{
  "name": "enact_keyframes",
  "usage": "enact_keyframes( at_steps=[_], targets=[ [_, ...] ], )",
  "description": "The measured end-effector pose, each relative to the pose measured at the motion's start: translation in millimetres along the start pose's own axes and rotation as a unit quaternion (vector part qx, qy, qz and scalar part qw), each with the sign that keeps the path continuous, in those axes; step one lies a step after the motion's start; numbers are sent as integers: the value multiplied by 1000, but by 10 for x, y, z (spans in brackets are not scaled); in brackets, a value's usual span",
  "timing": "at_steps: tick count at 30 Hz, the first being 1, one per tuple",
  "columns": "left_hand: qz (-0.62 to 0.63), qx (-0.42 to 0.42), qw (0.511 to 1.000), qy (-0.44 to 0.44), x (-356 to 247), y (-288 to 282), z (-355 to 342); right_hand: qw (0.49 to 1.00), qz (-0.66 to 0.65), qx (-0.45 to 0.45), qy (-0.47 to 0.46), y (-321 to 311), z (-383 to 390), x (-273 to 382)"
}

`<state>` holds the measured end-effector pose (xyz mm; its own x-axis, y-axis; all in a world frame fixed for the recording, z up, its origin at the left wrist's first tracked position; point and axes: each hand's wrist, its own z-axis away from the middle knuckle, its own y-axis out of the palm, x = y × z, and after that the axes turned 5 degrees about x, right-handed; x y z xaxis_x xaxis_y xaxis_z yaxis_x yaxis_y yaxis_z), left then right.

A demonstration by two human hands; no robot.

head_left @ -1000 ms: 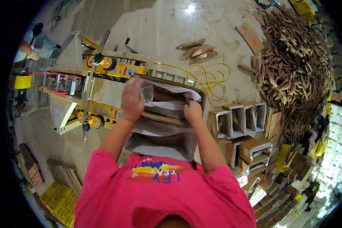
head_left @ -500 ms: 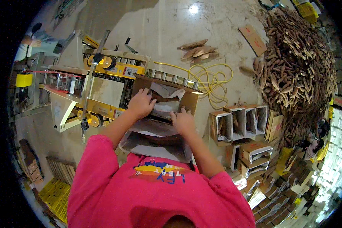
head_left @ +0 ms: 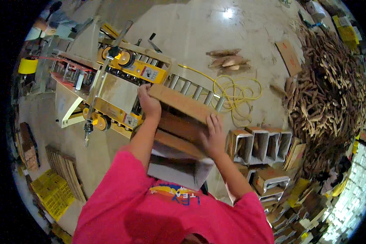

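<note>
Greyish floor (head_left: 183, 36) spreads behind the work, with 1 bright reflection of light near the top. Around the middle is the cardboard carton (head_left: 179, 142), between the 2 hands. The left hand (head_left: 149, 102) is at the left end of its far flap (head_left: 183, 101); the fingers bend over the corner and are close together, but I cannot tell whether the thumb pinches. This flap slopes across the far side of the carton and hides part of its inside. The right hand (head_left: 214, 136) is at the opposite end: its fingers rest on the flap, a little spread, and the thumb, which is blurred, lies apart from them, over the opening.

About the other things, from the left: another person (head_left: 62, 25) is at the edge of the view, and lower down lie yellow crates (head_left: 53, 194). Next comes the machine (head_left: 116, 109) with yellow sides; it blocks the space just beside the left hand. On the near side of the carton, the lined carton (head_left: 171, 171) is open before the pink shirt (head_left: 171, 215). Metal rollers (head_left: 186, 87) run beyond the flap. Farther right, a yellow cord (head_left: 236, 94) lies in loose coils, 4 white-lined cartons (head_left: 266, 142) form a row, and a heap of brown roots (head_left: 325, 93) covers the floor.
</note>
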<state>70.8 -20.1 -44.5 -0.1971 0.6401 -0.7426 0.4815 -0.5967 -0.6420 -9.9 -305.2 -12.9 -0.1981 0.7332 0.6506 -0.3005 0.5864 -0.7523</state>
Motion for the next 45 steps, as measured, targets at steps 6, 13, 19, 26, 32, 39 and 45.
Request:
enact_keyframes(
  at_steps=[6,13,19,26,32,39,45],
  targets=[
    [-290,224,916,163,-308,-534,212,989,119,54,-75,105,14,-147],
    [-271,183,941,87,9,-484,486,993,78,20,-84,569,-401,276],
    [-131,38,974,183,-152,-586,475,987,-128,84,-50,853,-1161,901],
    [-107,43,990,78,60,-1815,838,851,-477,20,219,221,-603,-525],
    [-136,268,935,-190,576,-2086,1790,746,-398,135,517,820,835,-614],
    [-252,306,913,-96,130,-1462,1047,638,-596,18,488,1190,1105,-367],
    [-220,309,925,-4,-513,-1211,976,615,-656,-25,436,414,1308,-449]
  ],
)
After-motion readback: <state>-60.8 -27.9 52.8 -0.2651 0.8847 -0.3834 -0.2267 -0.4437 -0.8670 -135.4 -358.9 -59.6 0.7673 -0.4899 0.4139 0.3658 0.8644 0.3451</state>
